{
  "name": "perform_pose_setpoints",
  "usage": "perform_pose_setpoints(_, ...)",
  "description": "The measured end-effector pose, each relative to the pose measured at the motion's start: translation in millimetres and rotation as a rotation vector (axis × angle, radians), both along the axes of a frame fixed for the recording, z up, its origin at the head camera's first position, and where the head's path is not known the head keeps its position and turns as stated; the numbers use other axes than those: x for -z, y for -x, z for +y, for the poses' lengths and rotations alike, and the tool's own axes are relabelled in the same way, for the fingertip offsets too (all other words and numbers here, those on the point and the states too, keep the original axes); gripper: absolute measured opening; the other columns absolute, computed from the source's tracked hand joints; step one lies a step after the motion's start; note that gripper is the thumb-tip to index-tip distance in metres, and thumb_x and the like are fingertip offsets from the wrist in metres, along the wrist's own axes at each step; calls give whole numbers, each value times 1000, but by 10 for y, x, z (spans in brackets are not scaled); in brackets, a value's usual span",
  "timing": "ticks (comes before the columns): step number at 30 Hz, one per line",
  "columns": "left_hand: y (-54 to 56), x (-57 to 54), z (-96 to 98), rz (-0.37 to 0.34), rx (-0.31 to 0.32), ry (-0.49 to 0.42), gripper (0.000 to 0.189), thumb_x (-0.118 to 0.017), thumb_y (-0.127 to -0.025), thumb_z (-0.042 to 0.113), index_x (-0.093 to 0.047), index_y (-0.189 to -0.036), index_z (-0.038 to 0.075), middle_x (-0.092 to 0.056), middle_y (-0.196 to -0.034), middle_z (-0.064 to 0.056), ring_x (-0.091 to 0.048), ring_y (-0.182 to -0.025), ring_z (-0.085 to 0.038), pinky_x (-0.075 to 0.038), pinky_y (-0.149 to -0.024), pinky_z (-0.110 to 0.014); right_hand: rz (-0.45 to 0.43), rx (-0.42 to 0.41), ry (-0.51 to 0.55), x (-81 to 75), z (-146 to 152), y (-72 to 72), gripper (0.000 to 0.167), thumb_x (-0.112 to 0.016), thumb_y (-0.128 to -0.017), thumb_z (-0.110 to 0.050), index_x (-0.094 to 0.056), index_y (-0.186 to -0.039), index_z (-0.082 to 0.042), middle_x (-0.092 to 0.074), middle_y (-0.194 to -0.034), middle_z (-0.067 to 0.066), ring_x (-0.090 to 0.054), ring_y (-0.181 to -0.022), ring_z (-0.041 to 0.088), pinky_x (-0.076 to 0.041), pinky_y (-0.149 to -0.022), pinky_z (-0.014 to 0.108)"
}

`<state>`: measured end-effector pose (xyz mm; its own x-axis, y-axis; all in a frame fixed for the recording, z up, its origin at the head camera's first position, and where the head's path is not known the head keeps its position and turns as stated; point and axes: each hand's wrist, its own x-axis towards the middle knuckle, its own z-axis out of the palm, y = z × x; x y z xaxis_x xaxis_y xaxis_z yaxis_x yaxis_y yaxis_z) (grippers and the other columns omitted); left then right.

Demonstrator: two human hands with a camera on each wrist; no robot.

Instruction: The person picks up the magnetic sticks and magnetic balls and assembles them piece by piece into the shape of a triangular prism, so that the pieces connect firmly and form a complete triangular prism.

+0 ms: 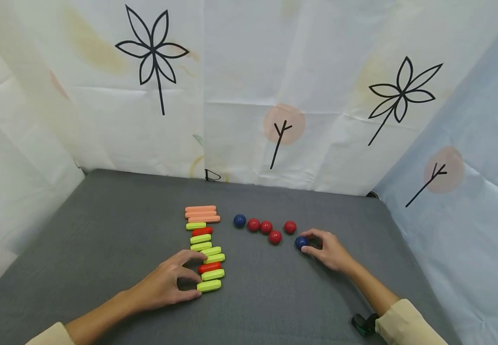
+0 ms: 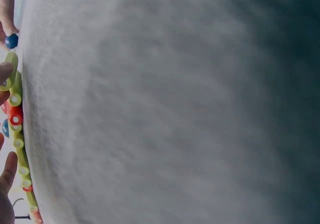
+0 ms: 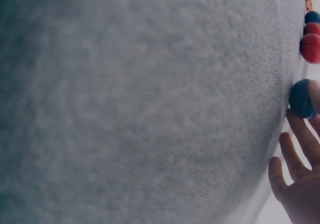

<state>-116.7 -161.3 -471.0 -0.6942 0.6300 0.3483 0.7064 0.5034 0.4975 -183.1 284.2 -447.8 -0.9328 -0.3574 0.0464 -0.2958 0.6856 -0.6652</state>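
Note:
My right hand (image 1: 328, 250) pinches a dark blue ball (image 1: 301, 242) between thumb and fingers on the grey table; the right wrist view shows its other fingers (image 3: 302, 166) spread. Left of it lie red balls (image 1: 275, 237) and a second blue ball (image 1: 239, 221). My left hand (image 1: 168, 281) rests beside a column of short sticks, fingers spread along its left side. Its thumb is at the nearest yellow-green stick (image 1: 210, 286), and a fingertip overlaps another yellow-green stick (image 1: 214, 258) farther up. Between these lies a red stick (image 1: 210, 267).
Salmon-coloured sticks (image 1: 201, 214) form the far end of the column, with another red stick (image 1: 202, 231) below them. The grey cloth-covered table (image 1: 102, 225) meets a white patterned curtain (image 1: 240, 96) at the back. A black device (image 1: 364, 324) sits by the right sleeve.

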Motion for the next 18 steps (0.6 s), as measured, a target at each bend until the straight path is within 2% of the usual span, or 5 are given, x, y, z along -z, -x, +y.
perform_pose_setpoints(3, 14, -32, 63, -24, -20, -23, 16, -85, -80, 34, -78, -94, 30, -56, -133, 5, -52, -123, -17, -51, -91, -46, 8, -20, -19, -27, 8, -50, 32, -76, -89, -15, -69, -119, -6, -68, -120, 12, -58, -118, 37, -46, -94, 58)
perform_pose_setpoints(7, 58, -93, 207, -88, -59, -62, 20, -84, -80, 34, -78, -98, 29, -54, -134, 7, -51, -124, -17, -51, -93, -45, 24, -63, -47, -40, -18, -116, 33, -76, -89, -18, -70, -119, -8, -69, -119, 8, -60, -117, 34, -46, -95, 56)
perform_pose_setpoints(12, 161, -143, 469, -120, -80, -91, 22, -85, -80, 28, -79, -100, 23, -57, -133, -1, -51, -123, -21, -48, -95, -50, 39, -137, -42, -32, -102, -169, 34, -76, -89, -21, -70, -120, -8, -70, -118, 6, -63, -115, 31, -47, -95, 54)
perform_pose_setpoints(18, 301, -164, 765, -192, -93, -70, 20, -84, -81, 25, -80, -99, 17, -57, -134, -5, -47, -126, -22, -44, -100, -49, 19, -186, -7, -20, -252, -214, 35, -77, -88, -20, -70, -120, -9, -71, -116, 1, -64, -112, 23, -49, -96, 47)
